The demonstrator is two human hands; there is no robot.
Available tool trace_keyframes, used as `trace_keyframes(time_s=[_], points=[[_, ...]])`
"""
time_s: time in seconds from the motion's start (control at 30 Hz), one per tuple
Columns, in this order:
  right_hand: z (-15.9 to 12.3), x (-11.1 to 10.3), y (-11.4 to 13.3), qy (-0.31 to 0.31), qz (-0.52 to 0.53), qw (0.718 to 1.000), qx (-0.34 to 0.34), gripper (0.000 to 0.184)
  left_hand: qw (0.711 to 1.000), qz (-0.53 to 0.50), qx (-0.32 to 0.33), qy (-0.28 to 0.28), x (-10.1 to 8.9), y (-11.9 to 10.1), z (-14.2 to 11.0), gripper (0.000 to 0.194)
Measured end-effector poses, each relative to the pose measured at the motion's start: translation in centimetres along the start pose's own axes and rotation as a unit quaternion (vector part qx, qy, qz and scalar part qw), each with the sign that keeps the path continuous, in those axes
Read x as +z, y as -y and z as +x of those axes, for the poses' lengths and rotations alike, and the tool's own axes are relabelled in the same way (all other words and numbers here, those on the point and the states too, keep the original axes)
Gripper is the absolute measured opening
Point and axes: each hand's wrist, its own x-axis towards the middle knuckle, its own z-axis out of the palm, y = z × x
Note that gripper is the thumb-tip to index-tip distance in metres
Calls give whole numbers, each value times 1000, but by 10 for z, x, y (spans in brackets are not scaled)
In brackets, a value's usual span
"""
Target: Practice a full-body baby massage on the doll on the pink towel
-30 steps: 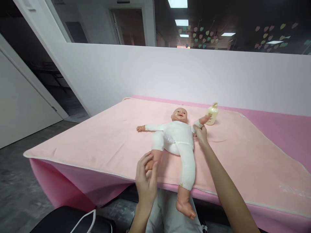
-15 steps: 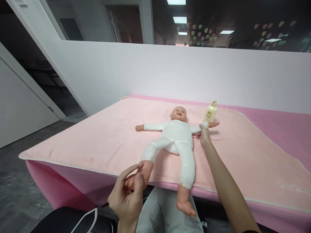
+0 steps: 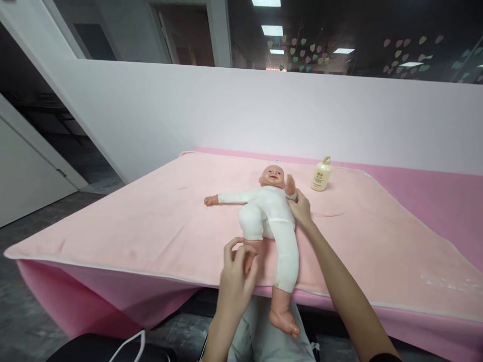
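Observation:
A baby doll [image 3: 272, 203] with a white cloth body lies face up on the pink blanket [image 3: 151, 226], its head away from me. My left hand [image 3: 238, 269] is closed round the doll's foot on the left side, and that leg is bent at the knee. My right hand [image 3: 302, 206] grips the doll's arm on the right side near the wrist; the arm is folded up so its hand stands beside the head. The other arm stretches out to the left. The other leg lies straight, its foot hanging past the table's front edge over my lap.
A pale yellow pump bottle [image 3: 322, 174] stands on the blanket behind and right of the doll. Behind the table rises a white wall [image 3: 245, 110] with a window above. A black seat [image 3: 109, 348] with a white cable is at the lower left.
My left hand has pushed the doll's foot forward and to the right, bending the knee. My right hand has brought the arm inward, from stretched out to folded beside the head.

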Motion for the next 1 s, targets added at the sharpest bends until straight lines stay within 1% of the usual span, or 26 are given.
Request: trace_keyframes(time_s=[0.03, 0.07, 0.1, 0.17, 0.2, 0.23, 0.27, 0.3, 0.33, 0.37, 0.4, 0.43, 0.47, 0.5, 0.53, 0.57, 0.6, 0.63, 0.67, 0.73, 0.77, 0.8, 0.83, 0.9, 0.97, 1.0], points=[[3, -1, -4, -15, 48, 998, 48, 31, 1000, 2, 13, -26, -8, -2, -3, 9], [6, -2, -9, -31, 102, 989, 106, 26, 998, 4, 28, -61, -18, -3, -6, 8], [10, -3, -14, -47, 156, 973, 166, 23, 993, 5, 42, -106, -28, -5, -9, 9], [15, -6, -25, -83, 256, 925, 269, 16, 978, 3, 61, -198, -47, -7, -14, 14], [17, -7, -29, -98, 298, 898, 308, 14, 971, 3, 65, -229, -54, -7, -16, 16], [19, -8, -33, -110, 331, 875, 337, 12, 967, 6, 64, -246, -58, -7, -18, 17], [20, -8, -36, -115, 353, 857, 356, 12, 966, 10, 59, -250, -60, -7, -18, 18], [20, -8, -37, -113, 362, 850, 366, 13, 969, 17, 51, -241, -58, -7, -18, 18], [19, -8, -37, -105, 355, 855, 364, 14, 973, 25, 41, -225, -55, -6, -17, 19], [18, -8, -35, -93, 330, 871, 352, 15, 977, 31, 33, -207, -48, -5, -14, 20], [16, -7, -33, -80, 288, 898, 323, 15, 982, 35, 28, -184, -40, -4, -11, 22], [14, -7, -28, -64, 234, 930, 276, 16, 986, 37, 27, -158, -30, -3, -6, 23], [11, -6, -23, -42, 170, 962, 210, 17, 991, 35, 29, -128, -20, -1, -1, 24], [7, -5, -17, -19, 102, 985, 134, 22, 995, 28, 33, -95, -9, 0, 4, 24], [4, -5, -12, 4, 38, 997, 60, 30, 997, 18, 40, -64, 0, 1, 9, 25], [1, -4, -7, 24, -17, 1000, 1, 38, 998, 7, 46, -38, 7, 1, 13, 25], [-2, -4, -3, 38, -54, 997, -38, 45, 999, -3, 51, -19, 12, 1, 16, 25], [-3, -3, -2, 45, -72, 995, -53, 49, 998, -12, 54, -11, 13, 0, 17, 26], [-3, -3, -2, 42, -69, 995, -50, 50, 998, -17, 55, -11, 12, -1, 17, 26], [1, -2, -8, 23, -9, 1000, -7, 42, 998, -17, 51, -40, -2, -4, 10, 26], [4, -2, -13, 9, 38, 999, 37, 35, 997, -12, 47, -64, -12, -6, 4, 26], [7, -2, -19, -6, 90, 991, 95, 28, 994, -5, 41, -97, -24, -7, -3, 27], [11, -3, -24, -23, 145, 976, 161, 21, 990, 5, 34, -133, -37, -9, -11, 27], [16, -4, -32, -52, 254, 924, 281, 15, 982, 34, 9, -187, -59, -10, -24, 25], [20, -7, -36, -77, 338, 869, 354, 12, 976, 57, -5, -210, -73, -12, -33, 25], [21, -8, -37, -85, 364, 850, 372, 12, 976, 63, -6, -209, -76, -12, -34, 25]])
